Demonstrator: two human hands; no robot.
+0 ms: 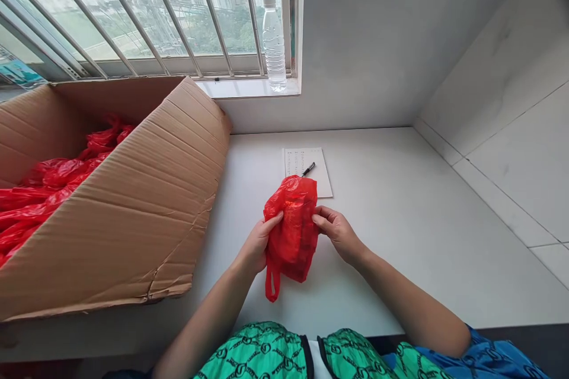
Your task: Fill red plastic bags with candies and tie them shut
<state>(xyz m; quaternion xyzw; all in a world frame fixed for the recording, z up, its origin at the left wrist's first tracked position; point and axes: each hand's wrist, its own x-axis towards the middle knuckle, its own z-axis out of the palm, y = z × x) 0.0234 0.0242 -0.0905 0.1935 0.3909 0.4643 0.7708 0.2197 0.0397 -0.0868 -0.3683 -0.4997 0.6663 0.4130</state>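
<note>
A red plastic bag [292, 231] is held up over the white table, between my two hands. My left hand [261, 241] grips its left side, thumb on the front and the other fingers behind, out of sight. At its right edge, my right hand [336, 230] pinches the plastic between thumb and fingers. One handle loop dangles at the lower left of the bag. Something darker seems to show through the thin red film, but I cannot make out what. Behind the bag lies a notepad [323, 180] with handwriting, and a black pen [308, 169] rests on it.
On the left stands a large open cardboard box [146, 207] with many red plastic bags [57, 180] inside. A clear water bottle [274, 47] is on the sill of the barred window. Grey wall and tiled wall [511, 148] bound the white table [400, 189] behind and right.
</note>
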